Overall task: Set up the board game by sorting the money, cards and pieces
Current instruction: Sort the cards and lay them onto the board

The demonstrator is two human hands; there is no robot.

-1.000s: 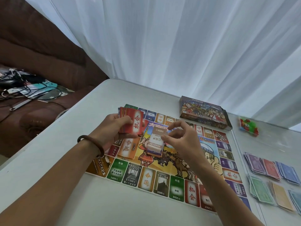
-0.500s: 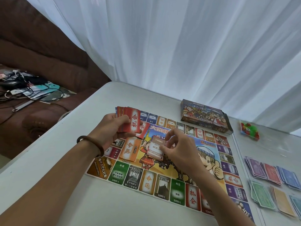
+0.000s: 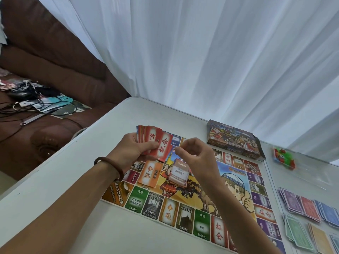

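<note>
Right hand (image 3: 198, 156) has left its pale card on the pile (image 3: 178, 174) just below it and risen to the red cards (image 3: 157, 143) fanned in the gripping left hand (image 3: 135, 151). Fingers curled, tips at the fan's edge; a pinch cannot be confirmed. Sorting is mid-way.

White table (image 3: 64, 208), rounded far corner. Flat at centre: game board (image 3: 185, 219). Beyond its far right corner: game box (image 3: 234, 142). Right of the box, apart: blurred green-and-red pieces (image 3: 283, 158). At right edge, two rows of sorted money piles (image 3: 308, 209), overlapping.
</note>
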